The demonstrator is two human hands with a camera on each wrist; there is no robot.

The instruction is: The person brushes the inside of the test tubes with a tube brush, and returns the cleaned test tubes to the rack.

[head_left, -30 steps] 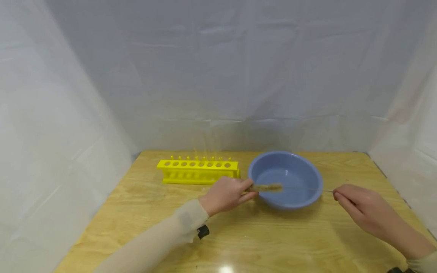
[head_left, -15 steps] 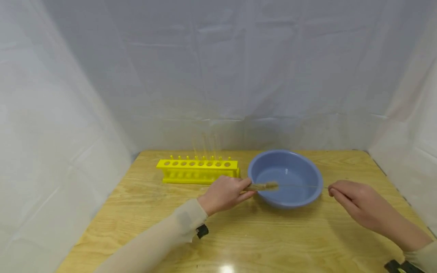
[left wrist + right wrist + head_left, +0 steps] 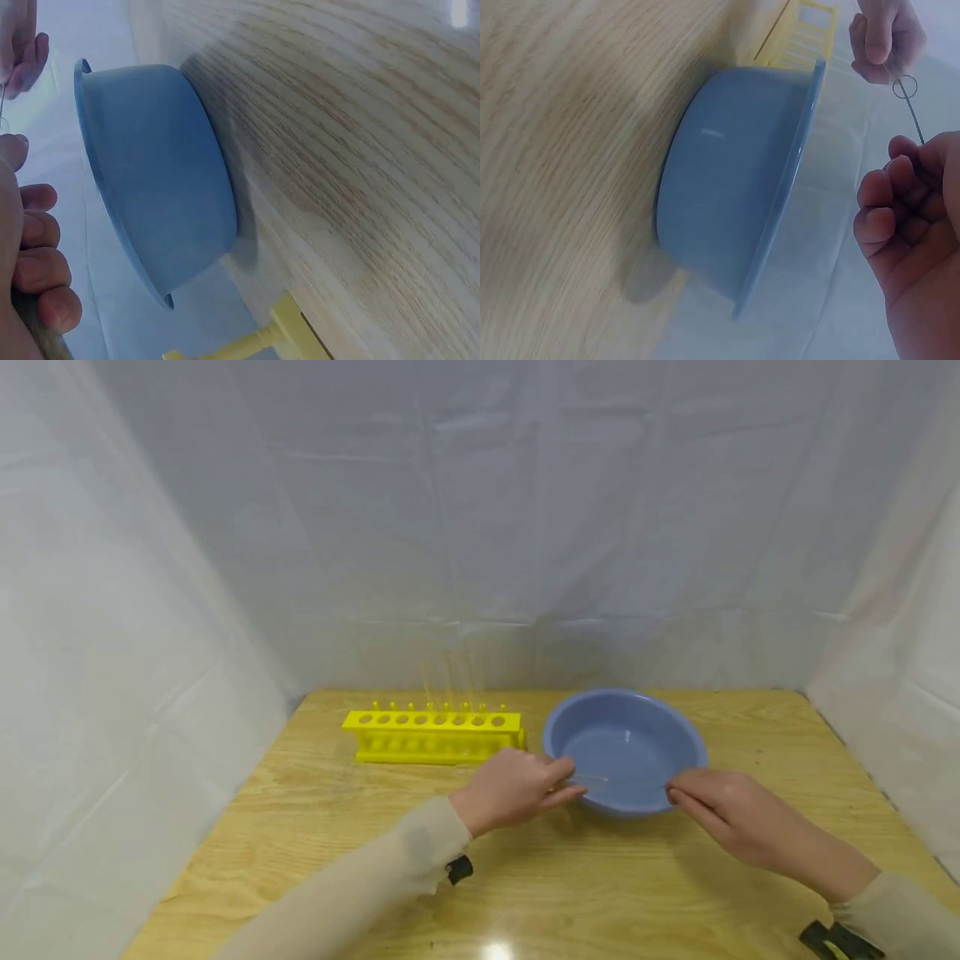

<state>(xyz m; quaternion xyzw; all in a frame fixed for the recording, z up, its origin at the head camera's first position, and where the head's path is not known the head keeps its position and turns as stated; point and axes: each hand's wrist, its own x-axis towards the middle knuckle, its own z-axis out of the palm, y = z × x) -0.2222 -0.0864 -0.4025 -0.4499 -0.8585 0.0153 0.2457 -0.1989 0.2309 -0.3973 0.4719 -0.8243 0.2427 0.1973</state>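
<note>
Over the front of the blue basin (image 3: 626, 760), my left hand (image 3: 517, 787) grips a clear glass test tube (image 3: 591, 778), its mouth toward the right. My right hand (image 3: 738, 818) pinches the thin twisted wire handle of a test tube brush (image 3: 913, 112). In the right wrist view the wire runs through the tube's round rim (image 3: 904, 86). Part of the brownish bristle head (image 3: 41, 326) shows below the curled left fingers (image 3: 41, 247) in the left wrist view; the hand hides the rest. Both hands are above the table, apart from each other.
A yellow test tube rack (image 3: 435, 722) stands left of the basin, with faint clear tubes upright at its back. Everything rests on a wooden table (image 3: 585, 893). White sheeting (image 3: 480, 527) encloses the back and sides.
My right hand has moved left toward the left hand, which has shifted slightly right. The bristle head, earlier visible over the basin, has gone leftward into the left hand's grip.
</note>
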